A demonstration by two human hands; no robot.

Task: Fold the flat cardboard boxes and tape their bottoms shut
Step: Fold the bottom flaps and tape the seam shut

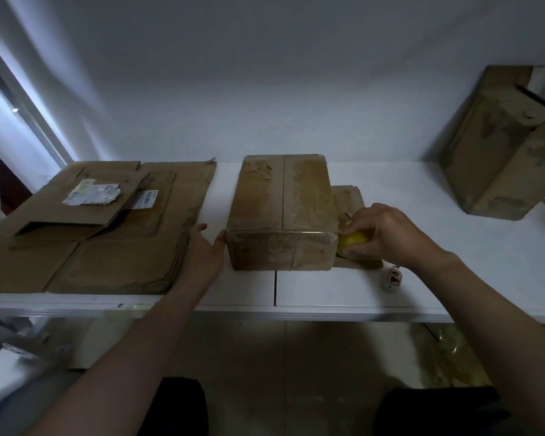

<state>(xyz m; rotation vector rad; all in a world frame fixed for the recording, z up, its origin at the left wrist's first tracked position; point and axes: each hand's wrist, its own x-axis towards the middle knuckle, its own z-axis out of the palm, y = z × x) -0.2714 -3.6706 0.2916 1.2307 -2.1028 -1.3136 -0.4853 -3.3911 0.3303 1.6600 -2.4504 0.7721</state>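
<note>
Head view: the box [280,196] sits mid-surface [438,278], closed flaps up. Its seam, and likely its long axis, runs 12 to 6. Your right hand [387,234] grasps the yellow tape roll [353,242] at the box's 4 o'clock corner, seemingly to draw a glossy strip along the near top edge. Your left hand [202,250] is released, fingers straight, with the thumb on the 8 o'clock corner, probably bracing it. Flat cardboard [107,256] lies at 9 o'clock.
</note>
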